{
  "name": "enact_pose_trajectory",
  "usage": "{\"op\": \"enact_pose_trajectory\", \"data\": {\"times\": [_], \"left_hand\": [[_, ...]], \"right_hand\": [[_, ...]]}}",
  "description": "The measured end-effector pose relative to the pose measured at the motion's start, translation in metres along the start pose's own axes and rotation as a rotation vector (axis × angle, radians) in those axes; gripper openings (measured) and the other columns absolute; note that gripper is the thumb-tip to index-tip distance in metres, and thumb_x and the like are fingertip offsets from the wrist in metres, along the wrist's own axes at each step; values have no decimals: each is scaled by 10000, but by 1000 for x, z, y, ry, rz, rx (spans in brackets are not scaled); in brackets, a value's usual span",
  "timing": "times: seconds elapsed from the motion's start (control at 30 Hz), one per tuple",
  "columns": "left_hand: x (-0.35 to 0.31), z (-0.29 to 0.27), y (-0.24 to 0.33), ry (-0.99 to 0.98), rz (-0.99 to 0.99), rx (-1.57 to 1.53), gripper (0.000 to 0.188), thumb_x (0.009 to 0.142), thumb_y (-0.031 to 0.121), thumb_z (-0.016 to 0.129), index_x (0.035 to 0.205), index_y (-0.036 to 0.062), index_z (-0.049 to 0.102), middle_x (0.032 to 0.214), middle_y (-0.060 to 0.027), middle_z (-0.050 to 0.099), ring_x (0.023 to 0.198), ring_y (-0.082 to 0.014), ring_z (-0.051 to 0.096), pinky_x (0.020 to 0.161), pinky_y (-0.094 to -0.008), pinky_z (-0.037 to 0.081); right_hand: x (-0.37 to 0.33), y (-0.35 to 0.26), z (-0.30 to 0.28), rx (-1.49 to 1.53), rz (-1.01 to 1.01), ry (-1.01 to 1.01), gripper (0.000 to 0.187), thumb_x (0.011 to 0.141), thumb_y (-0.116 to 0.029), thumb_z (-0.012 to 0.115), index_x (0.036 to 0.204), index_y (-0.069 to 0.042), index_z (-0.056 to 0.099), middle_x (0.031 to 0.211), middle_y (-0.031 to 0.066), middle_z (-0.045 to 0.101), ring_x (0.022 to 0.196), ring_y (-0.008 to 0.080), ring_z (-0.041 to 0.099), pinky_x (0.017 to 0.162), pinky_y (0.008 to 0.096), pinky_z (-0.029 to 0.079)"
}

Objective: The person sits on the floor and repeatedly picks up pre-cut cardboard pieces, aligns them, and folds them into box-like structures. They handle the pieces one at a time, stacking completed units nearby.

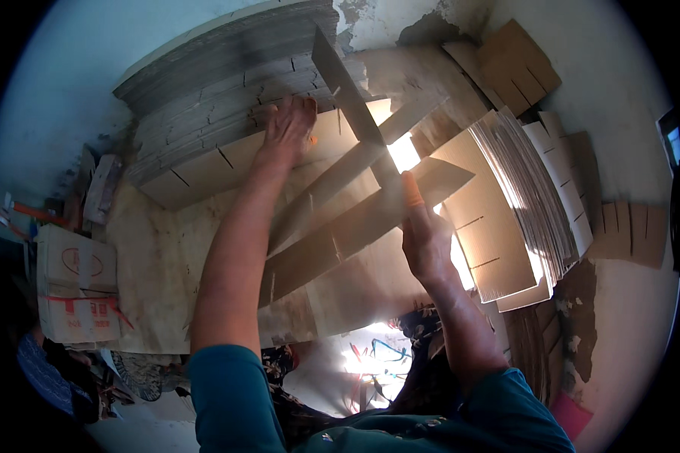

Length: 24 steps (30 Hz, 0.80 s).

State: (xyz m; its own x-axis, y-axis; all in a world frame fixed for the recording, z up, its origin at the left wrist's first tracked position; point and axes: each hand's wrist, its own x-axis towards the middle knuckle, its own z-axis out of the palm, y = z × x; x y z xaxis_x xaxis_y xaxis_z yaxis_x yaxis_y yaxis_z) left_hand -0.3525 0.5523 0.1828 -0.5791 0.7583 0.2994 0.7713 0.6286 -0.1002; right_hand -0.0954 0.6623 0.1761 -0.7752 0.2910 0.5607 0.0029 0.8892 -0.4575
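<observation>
So what's in hand here is a bunch of long slotted cardboard strips being meshed into a divider grid, sitting mid-frame on a bench covered in brown sheet. The left hand is stretched out to upper centre, palm down and fingers spread flat on the cardboard where the stack of flat sheets starts. It's pressing rather than gripping, nothing closed around anything. The right hand is right of centre, pinching the upright strip near its lower end, with an orange finger cot on one fingertip. That upright strip runs on its long axis from the right hand up toward top centre, leaning a bit left, standing on edge. The two wider strips under it lie flatter and run diagonally from lower left to upper right, so the pieces cross at an angle. My guess on handling: this stuff is light and stiff along its length but bends and creases easily across the flat face, and the slots are weak spots, so better to hold by the edges near a crossing than out at a floppy end. There's another fanned pile of slotted pieces at right and a printed carton at far left.
</observation>
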Motion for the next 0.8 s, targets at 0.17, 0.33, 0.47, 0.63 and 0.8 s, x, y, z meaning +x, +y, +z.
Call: {"op": "enact_pose_trajectory", "data": {"times": [0.17,0.33,0.47,0.63,0.8], "left_hand": [[4,30,-5,113,35,109,364,688,104,674,1019,38,540,977,-118,581,1007,-245,534,803,-407,448],[-1,20,-10,150,134,70,307,695,31,599,998,49,553,938,-122,594,944,-253,570,795,-370,456],[-6,11,-11,135,61,-58,205,705,52,602,908,45,580,861,-157,609,869,-304,593,732,-404,475],[-3,0,-9,102,-50,-171,97,751,104,602,820,36,597,804,-186,618,787,-360,607,660,-445,481],[-3,6,-18,316,52,-260,62,724,59,624,779,35,608,801,-141,622,800,-332,599,661,-425,480]], "right_hand": [[-4,4,-1,-1,-12,-4,733,690,143,487,1371,-109,387,731,163,570,558,298,585,491,388,482],[-3,5,-1,21,-41,18,727,689,159,475,1367,-86,389,765,183,590,546,290,585,487,377,486],[-2,3,-2,49,-62,25,712,685,170,473,1355,-59,401,854,220,618,566,292,602,493,364,493],[-5,4,-3,45,-73,33,699,682,167,478,1344,-48,413,851,218,616,568,293,602,486,355,488],[-8,1,-9,31,-42,-31,701,686,142,494,1353,-54,398,714,160,561,523,296,563,463,369,467]]}}
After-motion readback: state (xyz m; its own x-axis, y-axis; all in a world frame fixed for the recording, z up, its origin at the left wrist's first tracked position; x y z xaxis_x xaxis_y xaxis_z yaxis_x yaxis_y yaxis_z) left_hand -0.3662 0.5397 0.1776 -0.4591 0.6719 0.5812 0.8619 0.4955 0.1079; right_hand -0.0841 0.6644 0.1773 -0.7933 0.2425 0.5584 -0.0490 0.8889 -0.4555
